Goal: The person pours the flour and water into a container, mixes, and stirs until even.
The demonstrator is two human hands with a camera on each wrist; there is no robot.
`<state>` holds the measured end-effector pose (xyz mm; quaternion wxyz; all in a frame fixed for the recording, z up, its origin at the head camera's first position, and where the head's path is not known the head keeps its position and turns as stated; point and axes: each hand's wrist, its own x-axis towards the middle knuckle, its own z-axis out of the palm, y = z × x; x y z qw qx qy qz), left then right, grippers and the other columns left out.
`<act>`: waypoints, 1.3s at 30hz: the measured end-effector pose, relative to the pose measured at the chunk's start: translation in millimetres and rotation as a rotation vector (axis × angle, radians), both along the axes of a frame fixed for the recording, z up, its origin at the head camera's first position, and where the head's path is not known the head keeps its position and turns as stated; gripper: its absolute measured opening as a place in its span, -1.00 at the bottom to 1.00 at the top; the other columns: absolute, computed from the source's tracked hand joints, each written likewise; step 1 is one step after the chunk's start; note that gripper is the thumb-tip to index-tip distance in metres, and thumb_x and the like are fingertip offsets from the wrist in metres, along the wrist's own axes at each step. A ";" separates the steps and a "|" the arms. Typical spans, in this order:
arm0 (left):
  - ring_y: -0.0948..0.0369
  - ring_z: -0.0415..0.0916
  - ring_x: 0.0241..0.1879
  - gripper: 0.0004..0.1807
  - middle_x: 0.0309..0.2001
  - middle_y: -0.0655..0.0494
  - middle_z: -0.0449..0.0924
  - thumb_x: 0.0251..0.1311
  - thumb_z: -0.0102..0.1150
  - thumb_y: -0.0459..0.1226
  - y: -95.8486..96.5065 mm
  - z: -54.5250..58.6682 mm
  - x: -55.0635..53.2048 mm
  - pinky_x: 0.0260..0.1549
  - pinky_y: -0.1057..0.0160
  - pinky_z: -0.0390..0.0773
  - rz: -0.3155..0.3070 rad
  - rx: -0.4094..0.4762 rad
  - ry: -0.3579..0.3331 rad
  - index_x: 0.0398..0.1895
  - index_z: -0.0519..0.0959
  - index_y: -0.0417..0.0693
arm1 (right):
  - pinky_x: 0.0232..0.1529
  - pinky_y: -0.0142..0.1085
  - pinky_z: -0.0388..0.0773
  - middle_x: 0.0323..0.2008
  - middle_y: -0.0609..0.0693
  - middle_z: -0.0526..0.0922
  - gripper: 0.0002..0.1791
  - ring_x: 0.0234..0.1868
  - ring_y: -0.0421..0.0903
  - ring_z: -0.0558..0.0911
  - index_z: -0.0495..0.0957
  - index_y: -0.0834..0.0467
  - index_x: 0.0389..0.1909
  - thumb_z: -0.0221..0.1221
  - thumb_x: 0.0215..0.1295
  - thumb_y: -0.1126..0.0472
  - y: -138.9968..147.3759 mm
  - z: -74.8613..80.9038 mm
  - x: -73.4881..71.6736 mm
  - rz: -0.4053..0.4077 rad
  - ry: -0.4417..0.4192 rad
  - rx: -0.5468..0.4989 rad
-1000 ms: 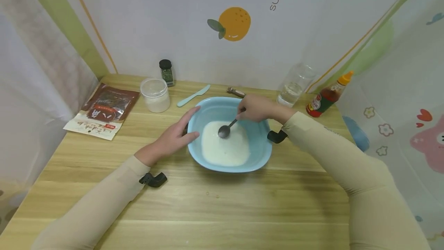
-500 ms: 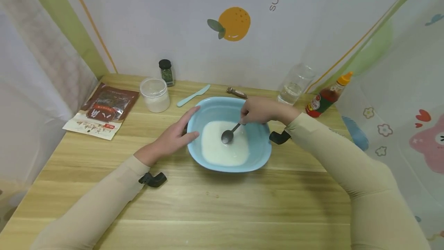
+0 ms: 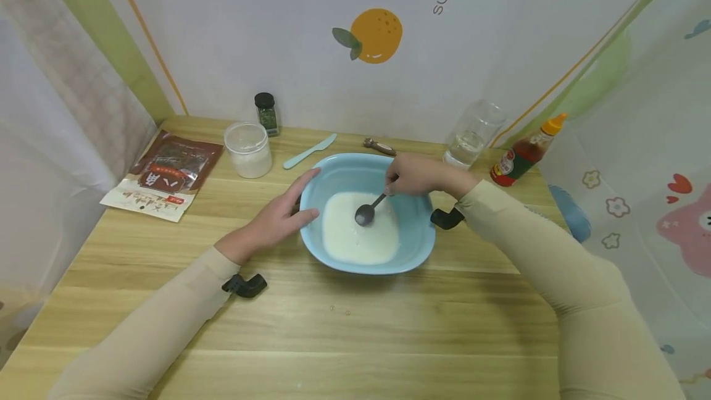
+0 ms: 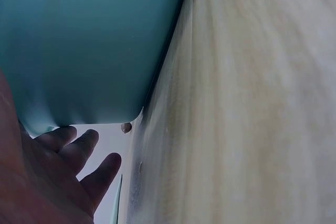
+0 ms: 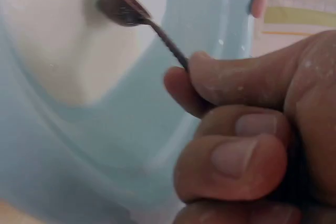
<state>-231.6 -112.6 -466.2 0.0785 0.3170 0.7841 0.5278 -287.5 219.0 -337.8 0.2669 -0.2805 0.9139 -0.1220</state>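
Observation:
A light-blue basin [image 3: 419, 252] stands on the wooden table with white liquid [image 3: 355, 242] pooled in its bottom. My left hand [image 3: 274, 218] rests at the basin's left side, thumb over the rim and fingers stretched along the outside. In the left wrist view, the relaxed fingers [image 4: 100, 177] spread beside the basin's wall. Over the basin's right back part, my right hand [image 3: 413, 175] pinches a small dark spoon [image 3: 365, 215] by its handle, thumb against forefinger. The spoon's bowl is at the liquid's surface, and its handle end is hidden in the hand.
Behind the basin lie a pale green plastic knife [image 3: 308, 152] and a small brown-handled utensil [image 3: 380, 146]. Further left are an open jar [image 3: 252, 159], a herb bottle [image 3: 268, 117] and a spice packet [image 3: 166, 175]. A glass [image 3: 465, 147] and a sauce bottle [image 3: 519, 156] stand at right.
My right hand has moved slightly right, and the spoon's bowl has shifted a little right and nearer to me in the basin. The left hand has stayed at the rim.

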 end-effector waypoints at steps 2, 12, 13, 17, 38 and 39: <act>-0.20 0.69 0.26 -0.09 0.58 -0.38 0.35 0.63 0.15 -0.17 0.4 0.5 0.2 0.00 0.08 0.85 -0.001 -0.001 -0.005 0.87 -0.08 0.08 | -0.37 -0.25 0.39 -0.43 0.03 0.70 -0.76 -0.46 -0.15 0.40 0.84 0.22 -0.20 0.28 0.61 0.19 0.9 0.2 0.1 0.007 0.007 0.011; -0.22 0.69 0.26 -0.09 0.59 -0.40 0.34 0.63 0.15 -0.20 0.5 2.5 0.6 0.01 0.08 0.85 -0.005 -0.007 -0.005 0.86 -0.07 0.05 | -0.41 -0.28 0.37 -0.49 -0.05 0.63 -0.74 -0.51 -0.18 0.37 0.84 0.21 -0.21 0.28 0.62 0.16 1.9 -7.1 -0.6 0.005 -0.036 -0.008; -0.22 0.69 0.26 -0.09 0.58 -0.40 0.34 0.63 0.15 -0.20 0.6 2.7 0.6 0.01 0.08 0.85 -0.008 -0.008 -0.006 0.86 -0.08 0.04 | -0.42 -0.29 0.37 -0.49 -0.05 0.63 -0.75 -0.51 -0.18 0.37 0.84 0.21 -0.23 0.28 0.61 0.17 2.8 -6.6 -0.1 0.000 -0.037 0.005; -0.22 0.70 0.24 -0.09 0.57 -0.42 0.35 0.61 0.16 -0.20 -0.2 3.5 1.2 -0.02 0.07 0.86 -0.001 -0.013 -0.004 0.86 -0.07 0.03 | -0.43 -0.30 0.42 -0.49 -0.09 0.59 -0.75 -0.52 -0.19 0.41 0.84 0.18 -0.23 0.29 0.61 0.14 0.1 -6.0 2.9 0.014 -0.092 0.023; -0.23 0.69 0.26 -0.09 0.57 -0.41 0.36 0.61 0.15 -0.21 0.2 2.8 1.1 0.00 0.06 0.85 -0.003 -0.002 -0.001 0.86 -0.07 0.02 | -0.47 -0.29 0.41 -0.53 -0.04 0.61 -0.76 -0.56 -0.17 0.40 0.85 0.20 -0.23 0.31 0.59 0.16 0.2 -4.3 4.8 -0.028 -0.018 0.042; -0.23 0.69 0.26 -0.10 0.56 -0.42 0.37 0.61 0.15 -0.22 0.5 2.5 1.0 -0.01 0.06 0.86 -0.002 -0.001 0.000 0.86 -0.07 0.02 | -0.47 -0.29 0.42 -0.53 -0.05 0.60 -0.75 -0.56 -0.18 0.40 0.85 0.20 -0.21 0.30 0.60 0.15 -0.1 -3.1 5.1 -0.023 -0.041 0.041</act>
